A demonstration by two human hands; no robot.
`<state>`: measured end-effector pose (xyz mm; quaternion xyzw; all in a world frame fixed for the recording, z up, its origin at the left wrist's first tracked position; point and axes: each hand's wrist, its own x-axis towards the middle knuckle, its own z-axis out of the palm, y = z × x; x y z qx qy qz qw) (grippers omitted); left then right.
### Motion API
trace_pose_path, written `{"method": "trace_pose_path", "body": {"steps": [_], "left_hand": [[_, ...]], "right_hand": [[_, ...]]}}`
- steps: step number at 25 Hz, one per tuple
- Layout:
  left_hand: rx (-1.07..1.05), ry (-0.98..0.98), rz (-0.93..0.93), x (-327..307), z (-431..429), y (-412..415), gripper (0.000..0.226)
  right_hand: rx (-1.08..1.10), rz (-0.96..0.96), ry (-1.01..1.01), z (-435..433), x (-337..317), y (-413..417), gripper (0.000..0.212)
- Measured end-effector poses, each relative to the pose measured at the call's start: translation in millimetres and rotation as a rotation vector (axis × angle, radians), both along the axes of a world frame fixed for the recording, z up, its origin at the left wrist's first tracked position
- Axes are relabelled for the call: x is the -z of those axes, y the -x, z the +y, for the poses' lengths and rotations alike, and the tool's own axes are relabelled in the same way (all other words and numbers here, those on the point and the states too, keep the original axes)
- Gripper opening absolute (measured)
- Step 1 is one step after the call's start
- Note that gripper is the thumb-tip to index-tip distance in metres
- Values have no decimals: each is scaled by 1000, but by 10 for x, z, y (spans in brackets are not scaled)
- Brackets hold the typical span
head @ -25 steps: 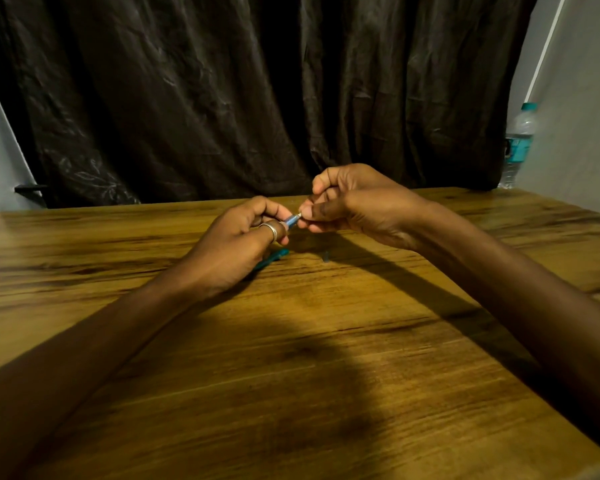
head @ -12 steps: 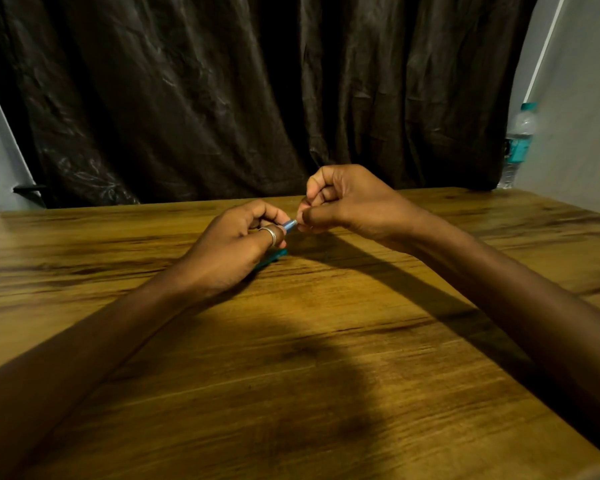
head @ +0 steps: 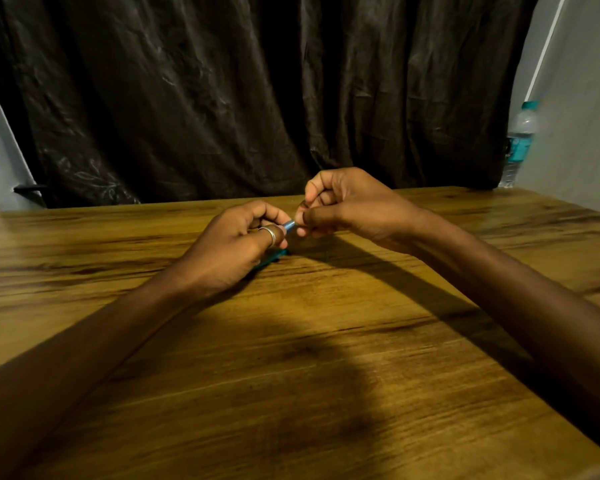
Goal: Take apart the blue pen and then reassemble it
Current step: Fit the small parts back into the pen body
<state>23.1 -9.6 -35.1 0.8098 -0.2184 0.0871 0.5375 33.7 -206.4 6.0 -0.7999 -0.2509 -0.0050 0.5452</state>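
Note:
My left hand [head: 236, 244], a ring on one finger, is closed around the blue pen [head: 289, 224]; only a short blue end shows past the fingers. A teal part of the pen [head: 271, 258] pokes out below that hand, close to the table. My right hand [head: 347, 206] pinches the pen's exposed end with thumb and fingertips. What it holds there is hidden by the fingers. Both hands meet just above the wooden table [head: 291, 358], near its far middle.
A clear water bottle [head: 518, 143] with a teal label stands at the table's far right corner beside a white wall. A dark curtain [head: 257, 98] hangs behind the far edge. My forearms cross the table from both near corners.
My right hand has lifted slightly and closed in on the pen's end. A small dark piece seen on the table a second ago is hidden now. The left hand has hardly moved.

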Motion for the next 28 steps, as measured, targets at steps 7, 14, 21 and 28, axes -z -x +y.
{"method": "trace_pose_path", "body": {"steps": [7,14,21,28], "left_hand": [[3,6,3,-15,-2,14,20],[-9,-13,-2,-22,3,18,18],[-117,-36,-1,-6,59,9,17],[-129,-68,10,-27,35,27,16]], "right_hand": [[-26,39,-53,0,11,-3,22],[23,-6,10,-49,-17,-29,22],[196,-178,411,-190,58,-214,5],[136,-131,751,-190,103,-150,15]]}}
